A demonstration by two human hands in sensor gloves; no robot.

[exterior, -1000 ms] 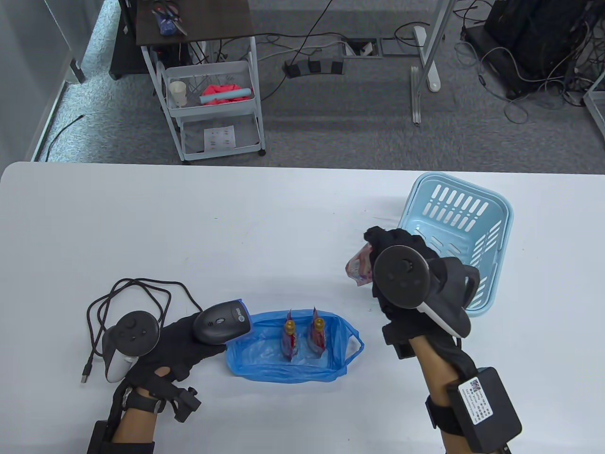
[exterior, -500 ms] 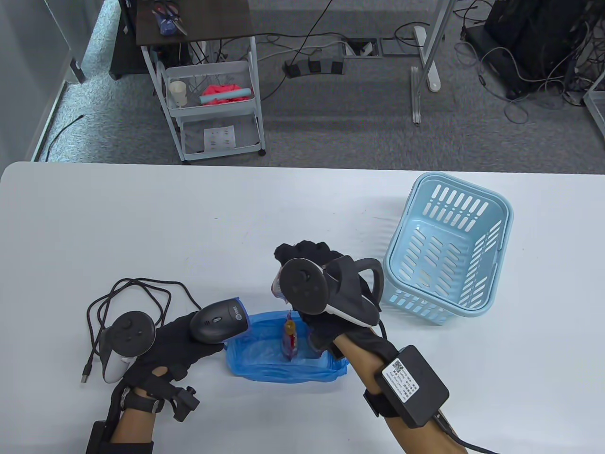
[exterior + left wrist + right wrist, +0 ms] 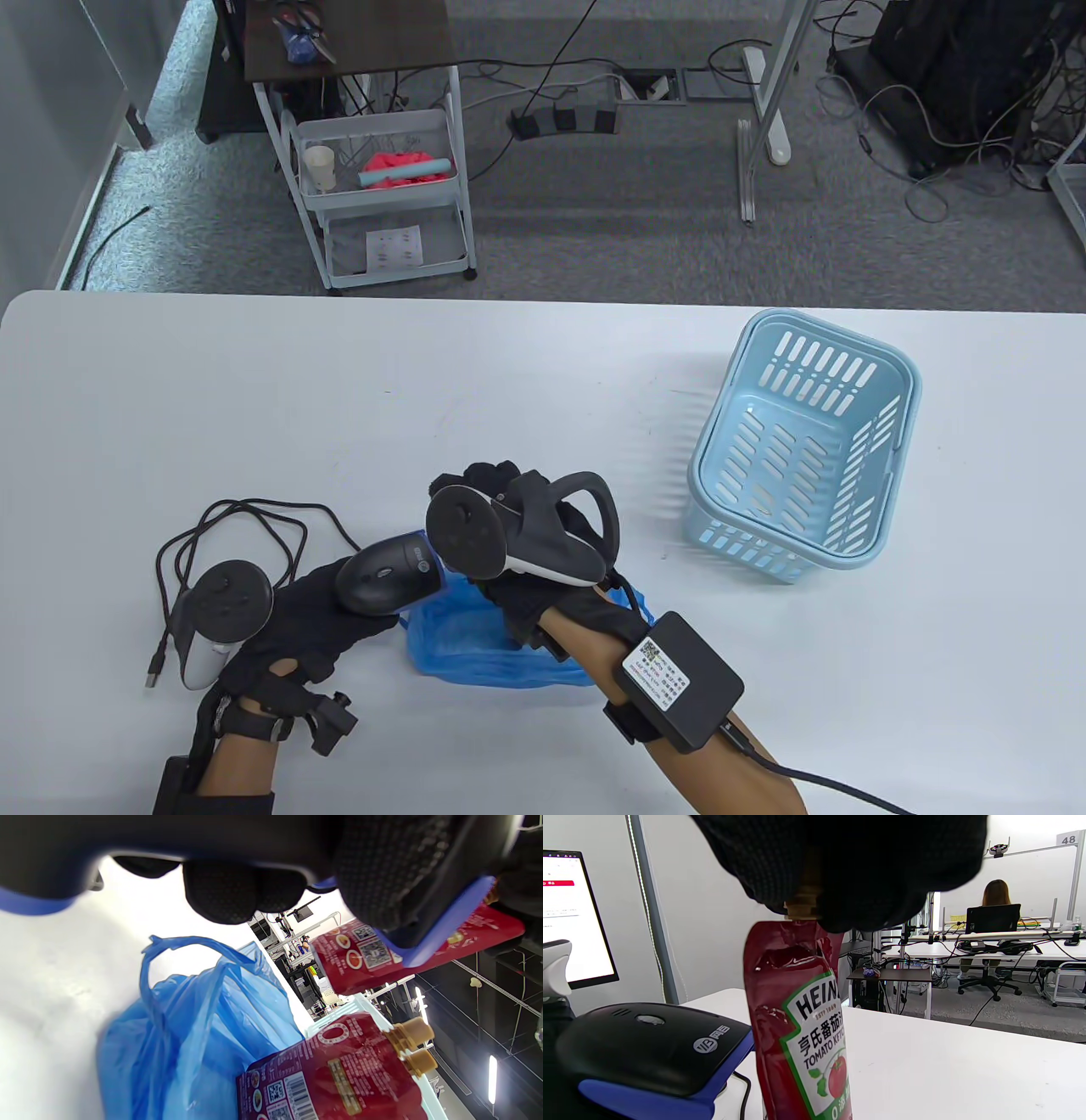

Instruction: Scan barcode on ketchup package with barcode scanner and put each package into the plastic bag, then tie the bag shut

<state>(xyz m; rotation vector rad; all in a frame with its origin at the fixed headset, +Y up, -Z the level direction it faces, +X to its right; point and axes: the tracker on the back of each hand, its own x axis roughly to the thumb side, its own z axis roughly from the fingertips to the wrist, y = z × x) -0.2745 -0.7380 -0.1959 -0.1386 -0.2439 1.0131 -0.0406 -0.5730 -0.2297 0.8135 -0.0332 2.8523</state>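
Note:
My left hand (image 3: pixel 361 624) grips the black barcode scanner (image 3: pixel 386 577) at the blue plastic bag's (image 3: pixel 475 649) left edge. My right hand (image 3: pixel 485 480) hovers over the bag and pinches a red ketchup package (image 3: pixel 806 1027) by its cap, so it hangs upright right in front of the scanner (image 3: pixel 649 1048). The table view hides that package under the right hand. In the left wrist view its printed back (image 3: pixel 360 957) faces the scanner's blue rim (image 3: pixel 441 925). Two more ketchup packages (image 3: pixel 339 1073) stand in the open bag (image 3: pixel 191 1027).
A light blue basket (image 3: pixel 806 450) stands at the right of the white table (image 3: pixel 339 399). The scanner's black cable (image 3: pixel 242 522) loops at the left near the front edge. A metal cart (image 3: pixel 382 187) stands on the floor beyond the table.
My right hand has carried the ketchup package left from beside the basket to over the bag, close to the scanner. My left hand with the scanner has barely shifted.

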